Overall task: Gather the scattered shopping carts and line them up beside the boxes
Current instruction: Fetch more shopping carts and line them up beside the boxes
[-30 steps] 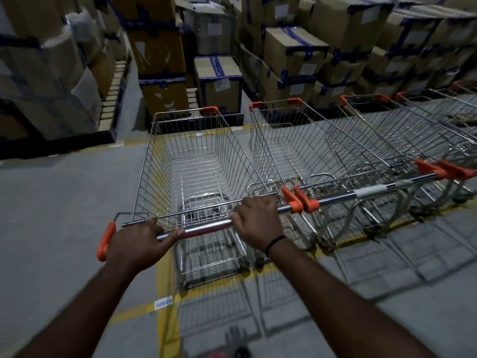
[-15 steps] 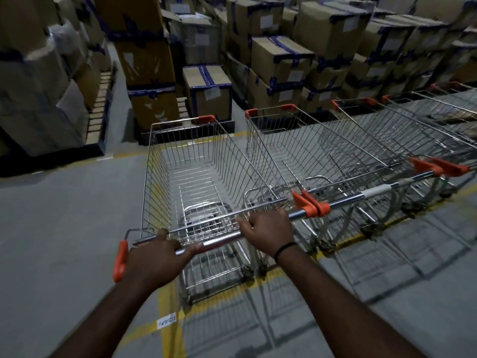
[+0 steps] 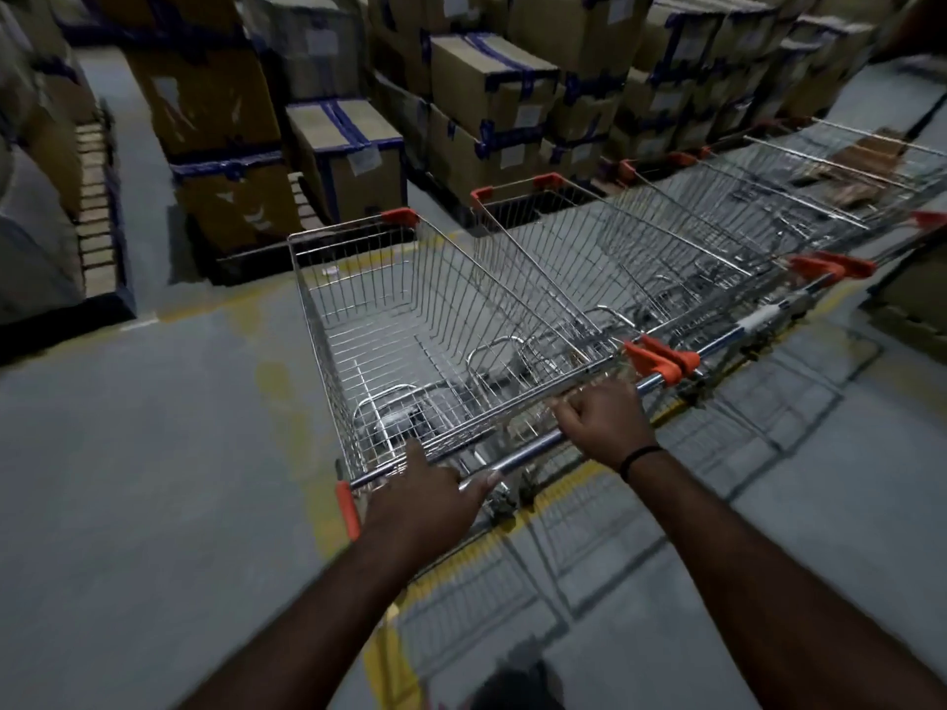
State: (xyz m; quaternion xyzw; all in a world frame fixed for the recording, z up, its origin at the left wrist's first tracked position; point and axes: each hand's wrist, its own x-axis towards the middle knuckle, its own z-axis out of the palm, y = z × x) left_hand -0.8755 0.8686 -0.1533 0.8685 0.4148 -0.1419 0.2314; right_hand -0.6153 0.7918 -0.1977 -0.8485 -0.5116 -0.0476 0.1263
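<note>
A wire shopping cart (image 3: 410, 320) with orange corner caps stands in front of me, its front end near the stacked boxes (image 3: 492, 94). My left hand (image 3: 425, 499) lies on the left part of its chrome handle bar (image 3: 522, 456), thumb stretched along the bar. My right hand (image 3: 602, 420) grips the bar's right part with curled fingers. To the right, a row of similar carts (image 3: 681, 258) stands side by side, the nearest one touching my cart's orange handle end.
Taped cardboard boxes on pallets (image 3: 225, 146) fill the back and left. An aisle (image 3: 138, 161) runs between the box stacks at the left. Yellow floor lines (image 3: 287, 402) run under the cart. Open grey floor lies to the left. A box edge (image 3: 912, 310) sits at the right.
The view has swung left and down, and the cart now looks angled, sitting closer against the row. My left hand has loosened, its thumb now lying along the bar.
</note>
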